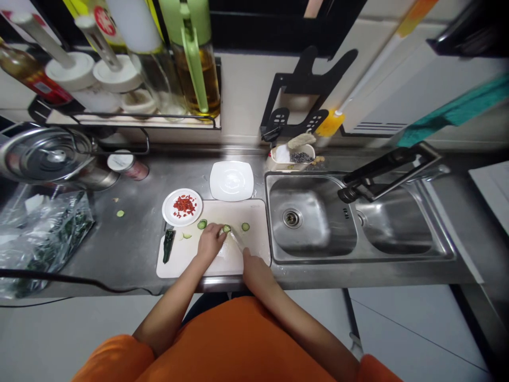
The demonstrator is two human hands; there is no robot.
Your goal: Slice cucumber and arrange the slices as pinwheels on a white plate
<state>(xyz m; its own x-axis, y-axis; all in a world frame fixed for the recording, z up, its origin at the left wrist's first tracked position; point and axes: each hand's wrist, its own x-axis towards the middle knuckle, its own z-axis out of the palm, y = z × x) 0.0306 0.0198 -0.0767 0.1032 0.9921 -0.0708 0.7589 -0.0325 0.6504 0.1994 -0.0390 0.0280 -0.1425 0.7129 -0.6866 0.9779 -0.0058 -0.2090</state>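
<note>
My left hand (210, 240) is closed, its fingertips on a cucumber piece (226, 228) with a pale green cut face. My right hand (257, 271) grips a kitchen knife; the blade (237, 240) points away from me, its tip beside that piece. Most of the handle is hidden in my fist. Both hands are over a white cutting board (257, 212). A cucumber slice (245, 226) lies to the right of the blade, and more cut cucumber (202, 224) lies left of my fingers. A dark green cucumber chunk (168, 245) rests at the board's left side.
A white plate (166, 207) of chopped red pieces overlaps the board's upper left corner. Behind the board stands a square white plate (231, 180). A double sink (314, 217) with a black faucet (369, 172) is at right. Plastic-bagged greens (59, 233) and a lidded pot (51, 156) are left.
</note>
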